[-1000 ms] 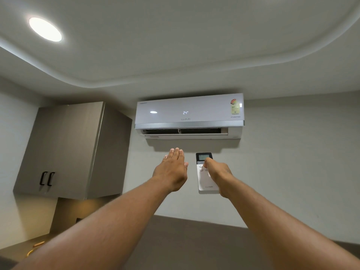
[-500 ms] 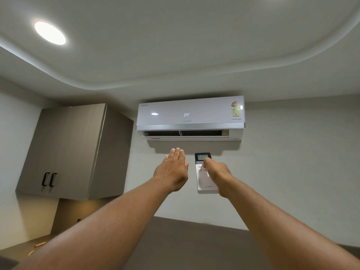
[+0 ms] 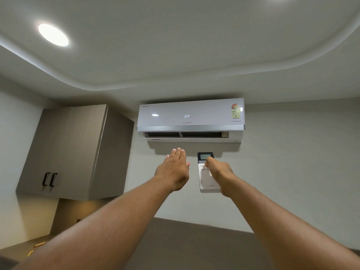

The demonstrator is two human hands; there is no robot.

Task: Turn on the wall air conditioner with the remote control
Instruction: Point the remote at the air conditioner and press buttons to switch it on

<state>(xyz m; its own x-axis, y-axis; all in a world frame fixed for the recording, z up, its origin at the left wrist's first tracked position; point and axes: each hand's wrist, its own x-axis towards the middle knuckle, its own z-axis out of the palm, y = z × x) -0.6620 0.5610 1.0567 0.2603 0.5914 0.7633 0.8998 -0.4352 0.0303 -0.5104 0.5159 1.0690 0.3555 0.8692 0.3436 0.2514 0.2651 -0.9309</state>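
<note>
remote raised beneath the running wall unit

right hand (image 3: 219,171) closed around a white remote control (image 3: 206,179), held upright with its dark display end topmost and the printed brand name near its lower end. thumb laid across the button cluster just under the display; whether it presses a button cannot be told. fingers wrapped behind the body and hidden. remote lifted at arm's length, below the right half of the wall air conditioner (image 3: 191,115) and apart from it, its top edge falling in the shadow cast under the unit.

left hand (image 3: 174,170) raised just beside the remote, to its left, palm away from the camera, fingers straight and pressed side by side, thumb tip near the remote's edge. this hand holds nothing, and its fingertips reach close under the unit's outlet without touching it.

air conditioner mounted high on the pale wall (image 3: 292,172), close under the ceiling (image 3: 194,45). front panel glossy, showing a lit "24°" at centre, brand lettering beneath, and a coloured rating sticker (image 3: 235,111) at the upper right above the word "inverter". lower louvre (image 3: 185,138) swung open, exposing the dark outlet slot.

grey wall cabinet (image 3: 74,152) with two black handles (image 3: 49,179) hanging to the left of the unit. round ceiling light (image 3: 53,34) lit at upper left, reflected as a small oval on the unit's panel. strip of tabletop (image 3: 23,248) visible at lower left, carrying small objects too blurred to identify.
</note>
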